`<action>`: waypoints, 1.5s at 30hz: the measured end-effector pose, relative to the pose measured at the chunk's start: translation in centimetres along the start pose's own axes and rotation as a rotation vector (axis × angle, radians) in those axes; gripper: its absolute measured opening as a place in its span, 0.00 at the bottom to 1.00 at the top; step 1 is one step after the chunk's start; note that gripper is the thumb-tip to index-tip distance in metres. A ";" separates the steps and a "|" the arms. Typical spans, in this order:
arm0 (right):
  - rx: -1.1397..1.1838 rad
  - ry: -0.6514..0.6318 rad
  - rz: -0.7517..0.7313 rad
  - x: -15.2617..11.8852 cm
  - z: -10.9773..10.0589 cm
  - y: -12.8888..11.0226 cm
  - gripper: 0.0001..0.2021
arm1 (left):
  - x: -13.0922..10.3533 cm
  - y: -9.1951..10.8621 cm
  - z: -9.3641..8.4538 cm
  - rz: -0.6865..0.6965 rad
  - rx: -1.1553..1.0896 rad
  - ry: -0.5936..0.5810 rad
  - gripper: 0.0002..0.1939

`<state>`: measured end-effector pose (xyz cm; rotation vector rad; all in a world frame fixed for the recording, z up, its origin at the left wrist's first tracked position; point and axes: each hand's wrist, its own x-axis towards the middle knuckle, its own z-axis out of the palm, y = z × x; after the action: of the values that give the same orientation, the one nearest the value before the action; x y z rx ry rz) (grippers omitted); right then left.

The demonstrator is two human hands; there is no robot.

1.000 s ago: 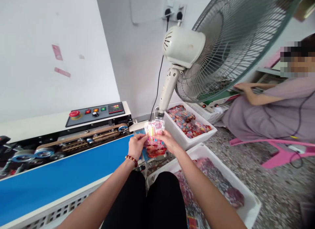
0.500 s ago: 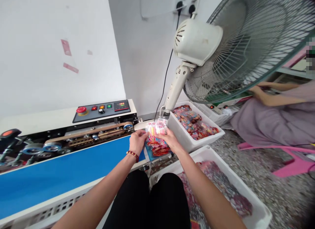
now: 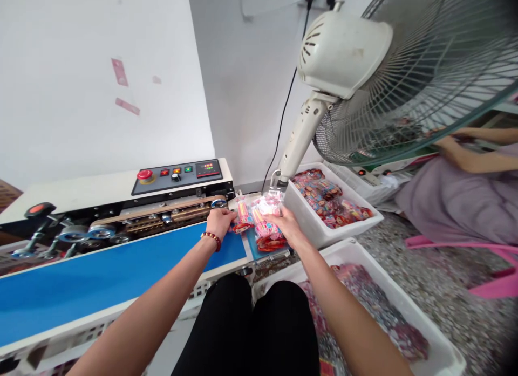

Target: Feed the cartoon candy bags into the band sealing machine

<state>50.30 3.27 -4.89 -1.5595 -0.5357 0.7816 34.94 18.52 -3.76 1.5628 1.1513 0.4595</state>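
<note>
Light, slick packets, best pinched by an edge

At the blue belt's (image 3: 121,276) right end, the left hand (image 3: 219,223) has its fingertips closed on the edge of a small packet (image 3: 244,218). Just beyond that end, the right hand (image 3: 290,227), half curled, holds a bundle (image 3: 268,237) by its side. Both look light, soft and slippery; their flat film edges seem the safest hold.

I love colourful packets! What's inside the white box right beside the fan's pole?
In the white box there's a pile of shiny, colourful packets. They cover the bottom, so what's underneath can't be seen.
</note>
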 end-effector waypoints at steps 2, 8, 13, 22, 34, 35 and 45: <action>-0.014 0.016 -0.003 0.0 0.0 0.1 0.23 | 0.1 0.3 -0.8 -0.004 0.093 0.011 0.10; -0.005 0.011 -0.007 -0.2 0.1 0.1 0.25 | -0.5 0.7 -3.5 -0.006 0.270 0.069 0.13; 0.042 0.042 -0.006 0.0 0.6 0.2 0.23 | -1.5 -1.4 -7.6 -0.023 0.400 0.118 0.10; 0.094 0.018 -0.050 0.2 1.4 -0.4 0.24 | -5.4 -0.7 -6.5 0.329 0.610 0.062 0.13; 0.135 0.020 -0.082 -0.2 1.7 -0.1 0.25 | -3.4 0.8 2.3 -0.030 -0.187 -0.078 0.06; 0.121 0.028 -0.079 -0.2 1.6 0.0 0.25 | -3.1 0.7 2.1 -0.035 -0.159 -0.058 0.07; 0.184 0.042 0.004 -0.7 1.5 -0.2 0.24 | -0.4 0.2 -3.4 -0.020 0.309 0.042 0.11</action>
<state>48.75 3.83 -4.64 -1.4045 -0.4180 0.7773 32.15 20.01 -2.35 1.8111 1.3158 0.3125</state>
